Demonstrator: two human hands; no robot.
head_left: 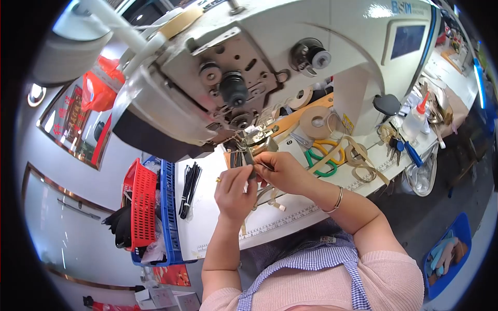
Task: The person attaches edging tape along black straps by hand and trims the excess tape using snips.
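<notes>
"Where are the hands, compared with the large white sewing machine (358,33)?"

"Just below the sewing machine's needle area, close together; the left hand (236,191) is bent at the knuckles, its fingertips pinching a small dark-grey flat piece (252,173); the right hand (282,171) is curled, thumb and fingers closed on that same piece."

"And the piece itself, does it touch the sewing machine?"

"I cannot tell; it lies right in front of the needle area, and the fingers cover most of it."

"What is to the left of the sewing machine's needle?"

"A bundle of thin black strips (190,189), on the white tabletop (207,228); farther left of the machine, a red perforated plastic basket (142,207) beside a blue plastic basket (169,212)."

"And to the right?"

"Under the sewing machine's arm, a roll of beige tape (311,116); nearer the right hand, a green looped scissors handle (328,173); past the machine's right end, a clear bottle with a red tip (414,124)."
</notes>
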